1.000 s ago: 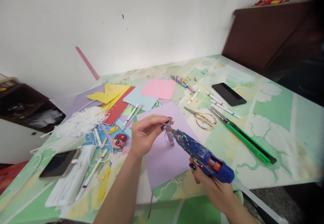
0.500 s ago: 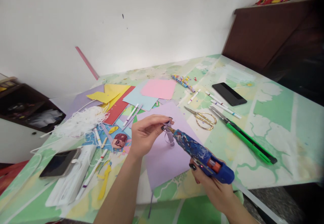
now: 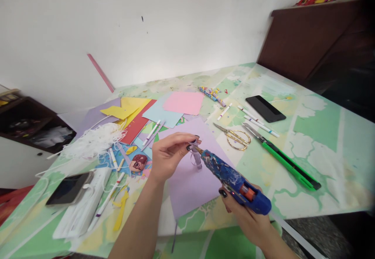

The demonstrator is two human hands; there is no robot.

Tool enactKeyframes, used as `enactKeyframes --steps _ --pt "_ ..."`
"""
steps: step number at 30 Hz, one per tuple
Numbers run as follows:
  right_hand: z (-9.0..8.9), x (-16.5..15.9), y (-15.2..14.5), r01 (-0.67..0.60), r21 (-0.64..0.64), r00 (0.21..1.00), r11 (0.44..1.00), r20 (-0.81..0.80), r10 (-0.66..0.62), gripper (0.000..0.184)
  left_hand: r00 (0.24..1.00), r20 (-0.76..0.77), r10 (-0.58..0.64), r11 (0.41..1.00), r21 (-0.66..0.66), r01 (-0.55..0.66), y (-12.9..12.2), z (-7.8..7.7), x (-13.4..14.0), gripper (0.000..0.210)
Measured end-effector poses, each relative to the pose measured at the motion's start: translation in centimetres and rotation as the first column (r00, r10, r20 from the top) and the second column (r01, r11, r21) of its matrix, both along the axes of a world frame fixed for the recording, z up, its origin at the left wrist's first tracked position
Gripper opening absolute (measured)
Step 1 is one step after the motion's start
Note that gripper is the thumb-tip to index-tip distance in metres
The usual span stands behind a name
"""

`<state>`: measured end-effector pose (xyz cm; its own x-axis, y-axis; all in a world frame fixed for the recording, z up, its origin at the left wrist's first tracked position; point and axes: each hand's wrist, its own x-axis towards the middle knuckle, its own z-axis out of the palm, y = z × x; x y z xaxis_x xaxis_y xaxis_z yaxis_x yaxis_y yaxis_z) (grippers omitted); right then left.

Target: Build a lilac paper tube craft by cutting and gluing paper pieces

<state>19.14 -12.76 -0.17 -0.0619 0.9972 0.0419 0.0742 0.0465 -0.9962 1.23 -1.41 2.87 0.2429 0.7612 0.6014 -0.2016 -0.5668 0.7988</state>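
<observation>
Between the fingertips of my left hand (image 3: 168, 155) is the top of a small rolled paper tube (image 3: 197, 160), light purple, held nearly upright. My right hand (image 3: 247, 222) grips a blue hot glue gun (image 3: 231, 177), its body smeared with dried glue and a glue stick (image 3: 299, 235) trailing from the back. The gun's metal nozzle points at the tube's upper end beside my left fingertips; whether it touches cannot be made out. Below both hands lies a purple paper sheet (image 3: 193, 192).
Gold scissors (image 3: 234, 136), a green utility knife (image 3: 287, 161), several markers (image 3: 258, 120) and a black phone (image 3: 265, 108) lie to the right. Leftward are coloured papers (image 3: 137, 122), tangled white string (image 3: 93, 143), another phone (image 3: 70, 188) and a white power strip (image 3: 84, 208).
Almost nothing differs. The glue gun and my right hand have shifted very slightly, while my left hand keeps its place on the tube.
</observation>
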Motion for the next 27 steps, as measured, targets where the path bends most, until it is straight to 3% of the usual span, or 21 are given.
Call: enactKeyframes --steps 12,21,27 --pt "-0.4 0.3 0.0 -0.015 0.048 0.997 0.999 0.076 0.011 0.023 1.0 0.005 -0.008 1.0 -0.012 0.008 0.0 0.0 0.0 0.02" --pt "-0.3 0.4 -0.2 0.015 0.01 1.0 1.0 -0.012 -0.015 0.022 1.0 0.011 -0.004 1.0 -0.017 0.004 -0.1 0.1 0.0 0.02" --pt "0.0 -0.7 -0.1 0.129 0.024 0.988 0.991 -0.088 -0.126 0.029 1.0 0.016 -0.01 1.0 -0.021 0.011 0.0 0.1 0.1 0.02"
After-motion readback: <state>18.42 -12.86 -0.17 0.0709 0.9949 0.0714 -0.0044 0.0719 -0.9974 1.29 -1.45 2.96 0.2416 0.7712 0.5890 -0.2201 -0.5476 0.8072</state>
